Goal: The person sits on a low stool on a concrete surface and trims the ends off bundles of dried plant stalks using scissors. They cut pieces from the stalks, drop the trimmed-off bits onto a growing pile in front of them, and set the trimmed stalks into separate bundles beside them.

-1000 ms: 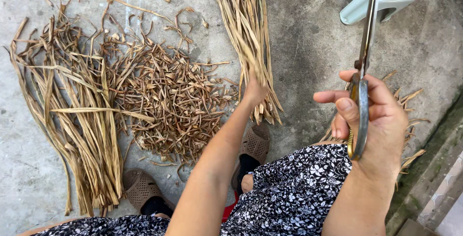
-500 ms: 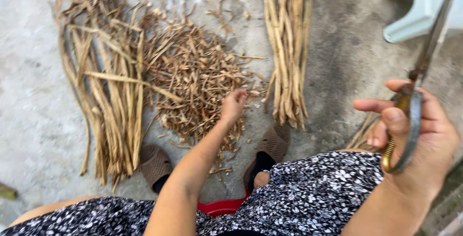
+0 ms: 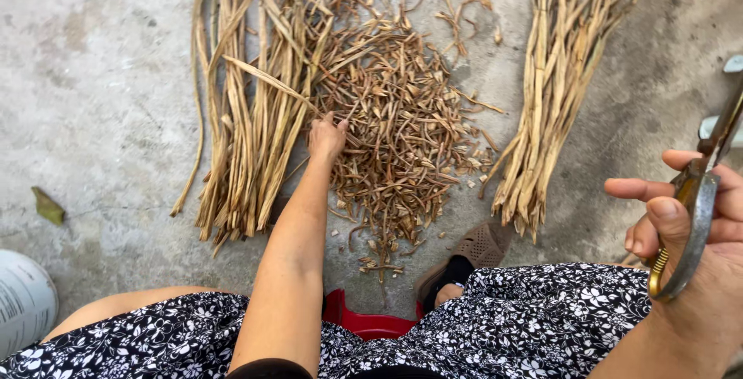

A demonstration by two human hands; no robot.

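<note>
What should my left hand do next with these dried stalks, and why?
Probably close the left hand on one or two long stalks at the inner edge of the left bundle and draw them toward you. Its fingers already rest where that bundle meets the heap of short cut pieces, and the right hand holds the scissors raised nearby.

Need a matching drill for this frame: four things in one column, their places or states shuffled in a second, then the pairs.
1. left hand
2. right hand
3. pile of cut stalk pieces
4. green leaf

a. lies alone on the concrete at far left
b. holds the scissors
c. between the two bundles of long dry stalks
d. reaching down where the left bundle meets the pile

Pairs: 1-d, 2-b, 3-c, 4-a
</note>
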